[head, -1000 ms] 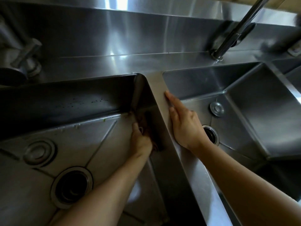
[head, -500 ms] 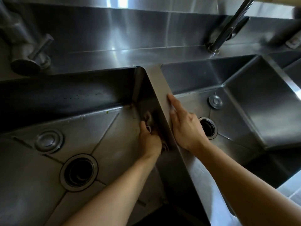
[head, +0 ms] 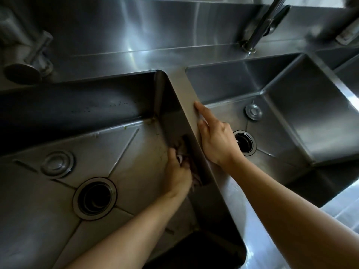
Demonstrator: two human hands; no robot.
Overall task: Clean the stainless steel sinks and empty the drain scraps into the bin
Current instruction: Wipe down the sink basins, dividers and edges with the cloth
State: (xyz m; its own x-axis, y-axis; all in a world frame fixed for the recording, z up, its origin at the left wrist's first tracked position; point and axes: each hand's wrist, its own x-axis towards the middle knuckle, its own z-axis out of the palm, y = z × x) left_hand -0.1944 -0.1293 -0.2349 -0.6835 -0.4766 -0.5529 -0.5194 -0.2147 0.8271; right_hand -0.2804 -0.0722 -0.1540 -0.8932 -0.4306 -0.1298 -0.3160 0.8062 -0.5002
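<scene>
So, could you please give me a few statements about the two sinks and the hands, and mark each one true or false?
1. The left hand presses a cloth against the right wall of the left sink. True.
2. The right hand grips the tap. False: it rests on the divider between the sinks, with straight fingers.
3. The left sink's drain is open, with no plug in it. True.
4. Water runs from the tap into the right sink. False: no water is flowing.
5. Green scraps lie along the left sink's back edge. True.
</scene>
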